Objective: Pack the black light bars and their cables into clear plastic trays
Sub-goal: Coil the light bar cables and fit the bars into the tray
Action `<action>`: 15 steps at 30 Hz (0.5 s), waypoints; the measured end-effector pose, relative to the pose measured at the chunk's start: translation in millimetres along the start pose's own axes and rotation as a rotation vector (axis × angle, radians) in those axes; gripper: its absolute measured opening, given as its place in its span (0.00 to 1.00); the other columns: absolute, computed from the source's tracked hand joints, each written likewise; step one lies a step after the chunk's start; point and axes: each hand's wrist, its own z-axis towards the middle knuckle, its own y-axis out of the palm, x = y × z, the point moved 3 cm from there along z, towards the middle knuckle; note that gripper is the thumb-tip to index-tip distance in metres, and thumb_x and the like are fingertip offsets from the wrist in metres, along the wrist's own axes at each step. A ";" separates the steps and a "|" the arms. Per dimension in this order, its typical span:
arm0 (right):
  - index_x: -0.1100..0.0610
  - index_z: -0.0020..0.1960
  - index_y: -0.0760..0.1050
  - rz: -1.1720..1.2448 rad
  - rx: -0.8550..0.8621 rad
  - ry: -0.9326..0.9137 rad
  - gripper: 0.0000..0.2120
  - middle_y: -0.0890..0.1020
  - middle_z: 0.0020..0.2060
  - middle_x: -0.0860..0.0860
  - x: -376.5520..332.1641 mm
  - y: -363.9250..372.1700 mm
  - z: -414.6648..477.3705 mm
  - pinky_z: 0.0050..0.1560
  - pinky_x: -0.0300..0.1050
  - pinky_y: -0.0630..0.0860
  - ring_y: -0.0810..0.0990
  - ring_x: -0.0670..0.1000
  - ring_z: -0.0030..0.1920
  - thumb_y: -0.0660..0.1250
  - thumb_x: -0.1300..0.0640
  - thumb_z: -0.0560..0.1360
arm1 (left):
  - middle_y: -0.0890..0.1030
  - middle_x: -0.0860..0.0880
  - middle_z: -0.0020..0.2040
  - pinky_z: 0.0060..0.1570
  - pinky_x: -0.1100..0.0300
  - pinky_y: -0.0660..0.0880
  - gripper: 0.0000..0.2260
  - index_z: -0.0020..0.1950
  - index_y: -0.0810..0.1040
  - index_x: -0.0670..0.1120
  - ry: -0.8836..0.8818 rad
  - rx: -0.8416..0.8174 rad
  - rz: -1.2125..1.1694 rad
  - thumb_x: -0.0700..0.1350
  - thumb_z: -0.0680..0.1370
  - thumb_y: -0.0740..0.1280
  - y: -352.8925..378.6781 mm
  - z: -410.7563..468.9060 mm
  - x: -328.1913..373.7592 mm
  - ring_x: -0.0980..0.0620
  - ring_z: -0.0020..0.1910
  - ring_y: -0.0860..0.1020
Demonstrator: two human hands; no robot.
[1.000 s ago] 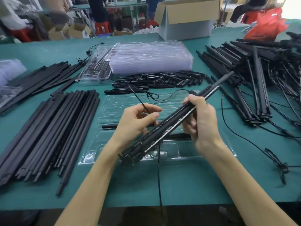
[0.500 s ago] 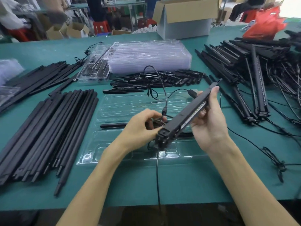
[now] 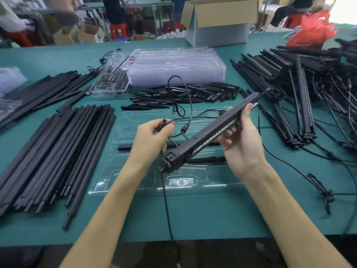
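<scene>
My right hand (image 3: 241, 144) holds a black light bar (image 3: 208, 132) from below, slanted from lower left to upper right above a clear plastic tray (image 3: 135, 176) on the green table. The bar's LED strip faces my palm. My left hand (image 3: 152, 138) pinches the bar's thin black cable (image 3: 185, 105), which loops up over the tray and also hangs down off the table's front edge. A black rod lies in one of the tray's channels, partly hidden by my hands.
Long black rods (image 3: 58, 147) lie in a pile at the left. A stack of clear trays (image 3: 173, 64) and short black pieces (image 3: 183, 93) sit behind. Light bars with tangled cables (image 3: 301, 89) are heaped at the right. A cardboard box (image 3: 220, 22) stands at the back.
The bar has been turned over and lifted towards the right in my right hand. My left hand has let go of the bar and drawn the cable out to the left.
</scene>
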 end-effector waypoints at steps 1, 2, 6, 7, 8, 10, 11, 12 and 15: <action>0.54 0.43 0.75 -0.002 -0.009 0.002 0.17 0.74 0.30 0.46 0.7 0.0 0.6 0.24 0.33 0.65 0.68 0.42 0.26 0.60 0.42 0.82 | 0.79 0.49 0.33 0.23 0.64 0.70 0.14 0.57 0.81 0.37 -0.097 0.002 -0.063 0.47 0.81 0.68 -6.7 1.5 -2.9 0.52 0.25 0.73; 0.54 0.44 0.75 -0.003 -0.013 0.005 0.17 0.75 0.31 0.46 1.3 -0.6 1.7 0.24 0.34 0.66 0.68 0.42 0.27 0.60 0.43 0.82 | 0.75 0.48 0.29 0.20 0.66 0.64 0.16 0.57 0.80 0.33 -0.178 0.001 -0.115 0.47 0.81 0.68 -15.6 2.9 -5.5 0.55 0.21 0.68; 0.54 0.47 0.74 -0.014 -0.042 0.017 0.17 0.74 0.35 0.49 4.2 -1.7 3.6 0.25 0.35 0.67 0.69 0.44 0.28 0.59 0.42 0.82 | 0.76 0.45 0.30 0.16 0.67 0.57 0.12 0.53 0.81 0.33 -0.293 -0.030 -0.157 0.43 0.80 0.68 -61.1 1.7 -6.4 0.56 0.18 0.69; 0.54 0.47 0.73 -0.022 -0.050 0.022 0.16 0.74 0.34 0.49 5.4 -1.6 3.5 0.25 0.35 0.68 0.69 0.44 0.28 0.59 0.42 0.82 | 0.77 0.46 0.33 0.16 0.67 0.57 0.10 0.53 0.82 0.36 -0.303 -0.031 -0.146 0.42 0.80 0.68 -70.3 -1.1 -6.1 0.56 0.19 0.70; 0.54 0.47 0.73 -0.031 -0.057 0.028 0.16 0.74 0.33 0.48 6.8 -1.0 3.2 0.26 0.36 0.68 0.69 0.44 0.29 0.59 0.42 0.82 | 0.77 0.47 0.36 0.16 0.67 0.57 0.09 0.54 0.82 0.37 -0.314 -0.023 -0.143 0.41 0.81 0.67 -78.2 -3.4 -7.0 0.56 0.20 0.69; 0.55 0.47 0.73 -0.056 -0.070 0.039 0.16 0.74 0.32 0.47 9.6 0.1 2.3 0.26 0.36 0.69 0.70 0.44 0.29 0.60 0.42 0.82 | 0.74 0.49 0.35 0.16 0.68 0.55 0.10 0.57 0.81 0.37 -0.364 -0.027 -0.181 0.41 0.83 0.64 -89.9 -9.0 -9.1 0.57 0.20 0.65; 0.55 0.47 0.74 -0.069 -0.071 0.045 0.17 0.74 0.32 0.47 10.8 0.4 1.8 0.26 0.37 0.69 0.70 0.44 0.29 0.60 0.42 0.82 | 0.72 0.51 0.33 0.16 0.69 0.55 0.11 0.58 0.80 0.37 -0.410 -0.045 -0.225 0.42 0.83 0.62 -94.0 -11.1 -10.6 0.59 0.19 0.62; 0.55 0.47 0.74 -0.082 -0.068 0.050 0.17 0.74 0.32 0.47 11.7 0.5 1.3 0.26 0.37 0.69 0.70 0.44 0.29 0.60 0.42 0.82 | 0.69 0.52 0.32 0.15 0.69 0.55 0.13 0.59 0.79 0.37 -0.456 -0.072 -0.283 0.43 0.84 0.60 -97.1 -12.7 -10.8 0.60 0.19 0.60; 0.55 0.47 0.74 -0.110 -0.049 0.049 0.17 0.74 0.33 0.48 12.4 -0.2 1.3 0.26 0.37 0.70 0.70 0.44 0.29 0.60 0.42 0.82 | 0.67 0.53 0.31 0.12 0.68 0.55 0.14 0.59 0.76 0.36 -0.485 -0.060 -0.500 0.44 0.86 0.56 -103.6 -10.8 -6.2 0.61 0.18 0.58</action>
